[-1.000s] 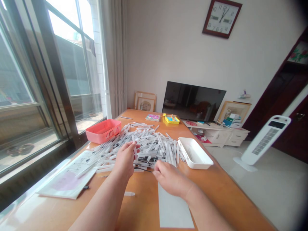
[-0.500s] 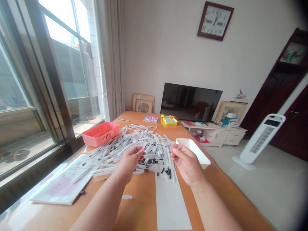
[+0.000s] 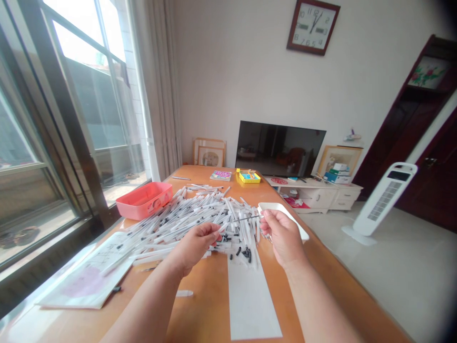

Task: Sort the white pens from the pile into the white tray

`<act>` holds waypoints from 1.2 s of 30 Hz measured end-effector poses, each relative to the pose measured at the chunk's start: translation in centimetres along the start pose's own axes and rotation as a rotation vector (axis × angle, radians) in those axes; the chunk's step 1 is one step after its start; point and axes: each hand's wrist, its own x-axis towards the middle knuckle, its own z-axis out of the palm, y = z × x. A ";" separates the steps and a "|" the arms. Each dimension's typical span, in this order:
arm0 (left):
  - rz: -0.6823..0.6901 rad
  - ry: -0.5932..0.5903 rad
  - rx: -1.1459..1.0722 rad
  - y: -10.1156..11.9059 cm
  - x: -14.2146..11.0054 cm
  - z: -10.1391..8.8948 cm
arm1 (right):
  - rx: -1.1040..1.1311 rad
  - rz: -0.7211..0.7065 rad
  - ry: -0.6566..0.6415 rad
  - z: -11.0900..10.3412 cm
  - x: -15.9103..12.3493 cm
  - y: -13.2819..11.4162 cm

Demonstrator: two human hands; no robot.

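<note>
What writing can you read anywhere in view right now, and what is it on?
"10", "11", "12", "2", "4", "5", "6", "7", "8": numerals on the wall clock.
Too small or blurred to read: the clock's two small display windows, the book cover, the yellow box and the paper sheet.

- Two hands: one left hand (image 3: pixel 194 247), one right hand (image 3: pixel 283 237)
- One thin black pen refill (image 3: pixel 246 218) between the hands
- White pens (image 3: pixel 185 219): one heap, too many to count
- Black pen parts (image 3: pixel 244 255): several, number unclear
- One coral-pink plastic tray (image 3: pixel 144 200)
- One white plastic tray (image 3: pixel 303 233)
- One strip of white paper (image 3: pixel 250 305)
- One printed sheet (image 3: pixel 84 274)
- One small book (image 3: pixel 220 176)
- One yellow box (image 3: pixel 249 177)
- One wall clock (image 3: pixel 312 27)
- One television (image 3: pixel 280 141)
- One tower fan (image 3: pixel 383 200)
- Two framed pictures: (image 3: pixel 209 152) and (image 3: pixel 339 160)
</note>
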 end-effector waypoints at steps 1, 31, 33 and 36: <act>0.000 -0.005 0.007 0.1 -0.1 0.1 | -0.004 0.001 -0.004 0.0 0.0 0.0; -0.084 -0.324 0.026 -0.7 0.0 0.3 | -0.266 -0.025 -0.226 3.5 -2.6 2.4; -0.089 -0.328 -0.001 -0.7 0.1 0.3 | -0.328 -0.064 -0.271 3.6 -2.9 2.3; -0.097 -0.315 -0.022 -0.8 0.1 0.3 | -0.401 -0.109 -0.321 3.8 -3.3 2.2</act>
